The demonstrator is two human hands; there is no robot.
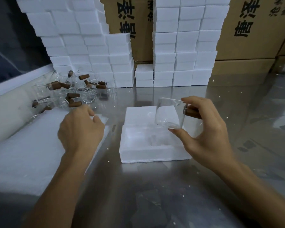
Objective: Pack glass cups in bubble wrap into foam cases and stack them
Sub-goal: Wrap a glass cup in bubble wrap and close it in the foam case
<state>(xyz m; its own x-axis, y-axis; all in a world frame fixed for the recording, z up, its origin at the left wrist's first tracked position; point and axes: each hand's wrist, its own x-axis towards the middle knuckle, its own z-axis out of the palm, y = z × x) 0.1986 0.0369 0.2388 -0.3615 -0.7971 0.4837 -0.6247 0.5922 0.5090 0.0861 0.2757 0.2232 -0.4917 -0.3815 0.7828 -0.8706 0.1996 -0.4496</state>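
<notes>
Head cam: right hand (209, 129) pinches a glass cup (170, 113) tilted, just above the open foam case (153, 152) mid-surface. Left hand (80, 129) grips the bubble wrap sheet (31, 153) along the left edge, fingers curled.

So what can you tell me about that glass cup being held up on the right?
The glass cup is clear and thin-walled, with a brown wooden-looking handle sticking out from its side. It looks empty and unwrapped. It is held tilted in the air above the open white foam case, touching nothing but the right hand, whose thumb and fingers pinch it at rim and base.
</notes>
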